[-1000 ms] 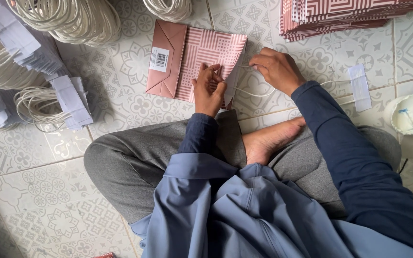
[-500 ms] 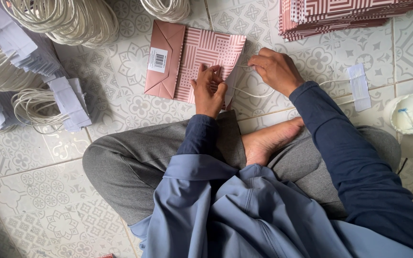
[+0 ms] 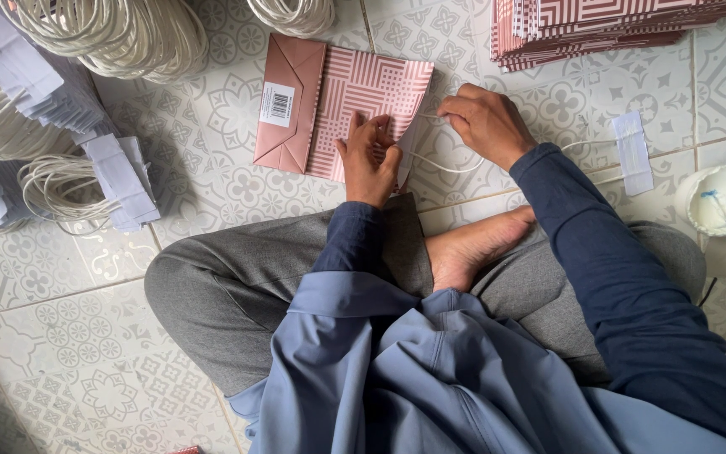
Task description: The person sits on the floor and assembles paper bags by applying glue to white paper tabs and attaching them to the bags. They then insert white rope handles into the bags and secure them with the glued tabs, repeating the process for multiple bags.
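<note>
left hand (image 3: pixel 369 160) presses flat on the pink patterned paper bag (image 3: pixel 355 105) lying on the tiled floor (image 3: pixel 212 126) | right hand (image 3: pixel 487 122) pinches white cord handle (image 3: pixel 443 164) at the bag's mouth | step: fitting handle | next: needs cord end seated precisely

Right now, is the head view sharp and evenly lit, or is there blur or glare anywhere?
Head view: soft, even daylight, no glare on the patterned floor tiles; only faint shadows under both hands, left hand and right hand, on the flat pink patterned paper bag; focus is sharp throughout; the white cord coils are cut off at the top edge.
</note>
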